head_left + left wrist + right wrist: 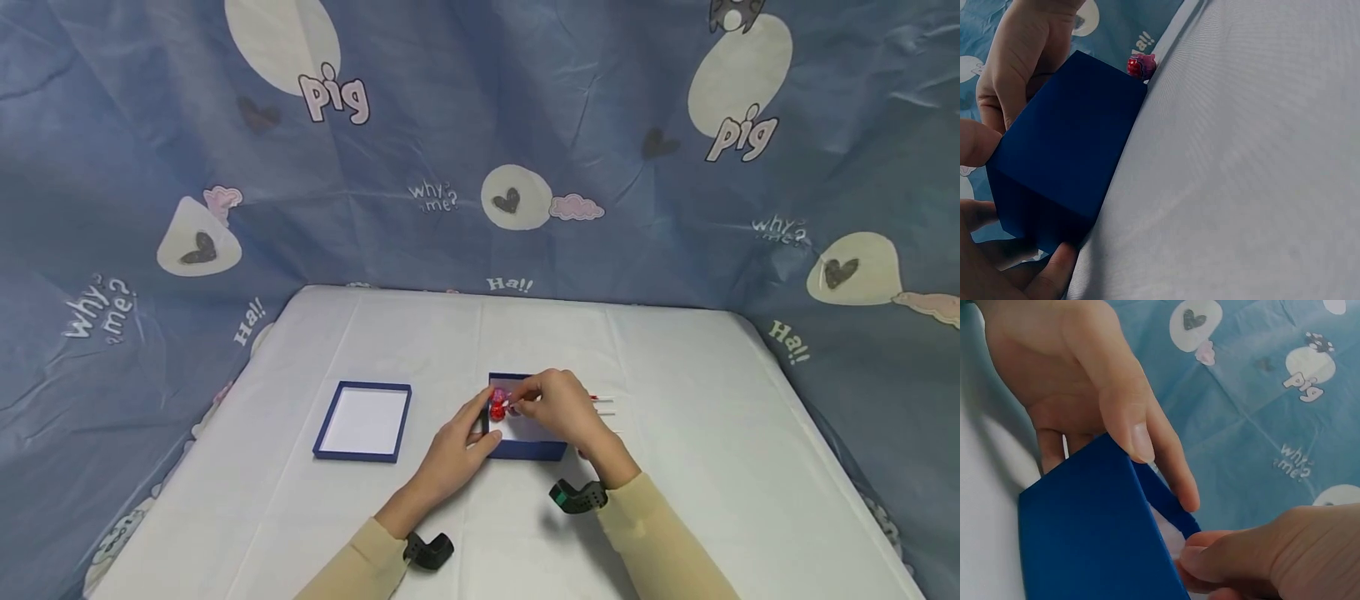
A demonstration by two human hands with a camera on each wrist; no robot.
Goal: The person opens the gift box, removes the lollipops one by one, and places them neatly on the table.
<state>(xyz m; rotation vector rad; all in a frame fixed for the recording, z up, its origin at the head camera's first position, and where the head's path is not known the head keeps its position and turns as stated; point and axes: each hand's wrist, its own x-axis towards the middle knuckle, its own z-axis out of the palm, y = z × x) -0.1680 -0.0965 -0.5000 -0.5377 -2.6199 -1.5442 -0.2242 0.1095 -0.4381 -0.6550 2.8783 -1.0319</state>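
A blue box (528,451) with a pale inside stands on the white table. My left hand (453,450) grips its left side, the thumb at the front corner and the fingers along the left wall. Inside, near that wall, lie lollipops in shiny wrappers, a red lollipop (497,412) and a purple lollipop (501,393). My right hand (558,406) reaches into the box and pinches a lollipop beside them; a small white end shows at the fingertips, and the rest is hidden. In the right wrist view the right fingertips (1194,559) are just inside the rim.
A square blue lid (362,421), white inside, lies to the left of the box. Thin white sticks (606,413) lie right of the box, partly behind my right hand. A pink-red wrapped lollipop (1141,65) rests beyond the box. A blue printed cloth (420,150) hangs behind the table.
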